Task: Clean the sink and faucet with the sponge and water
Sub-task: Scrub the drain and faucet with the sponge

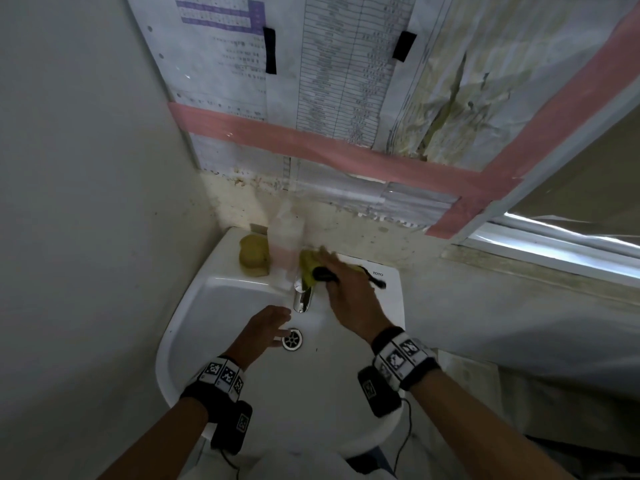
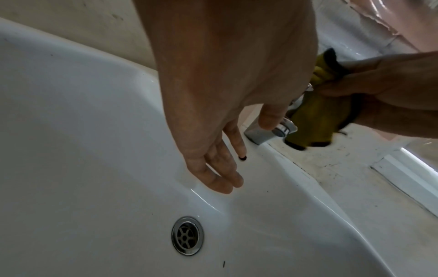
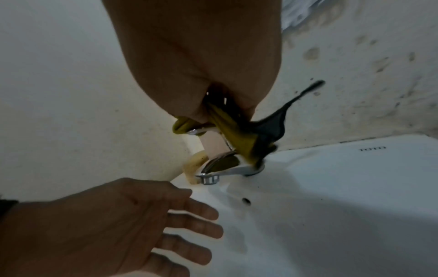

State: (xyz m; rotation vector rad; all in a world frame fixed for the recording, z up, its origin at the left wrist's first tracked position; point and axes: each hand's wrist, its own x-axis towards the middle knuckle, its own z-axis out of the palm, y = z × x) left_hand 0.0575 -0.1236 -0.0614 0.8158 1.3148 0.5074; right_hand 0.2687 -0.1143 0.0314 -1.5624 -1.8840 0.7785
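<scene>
The white sink [image 1: 194,306] has a chrome faucet [image 1: 302,299] at its back rim and a metal drain [image 1: 292,339] in the bowl. My right hand [image 1: 332,271] grips a yellow sponge with a black backing [image 1: 307,265] and presses it over the faucet's top lever. In the right wrist view the sponge [image 3: 227,131] is bunched between thumb and fingers, draped onto the faucet [image 3: 222,168]. My left hand [image 1: 273,327] hovers in the bowl just left of the drain, below the spout, fingers [image 2: 220,168] straight, holding nothing.
A yellowish lump [image 1: 252,256] and a translucent bottle [image 1: 285,237] stand on the sink's back left ledge. Walls close in at the left and behind, with taped papers [image 1: 311,81] above. A window sill [image 1: 536,258] runs along the right.
</scene>
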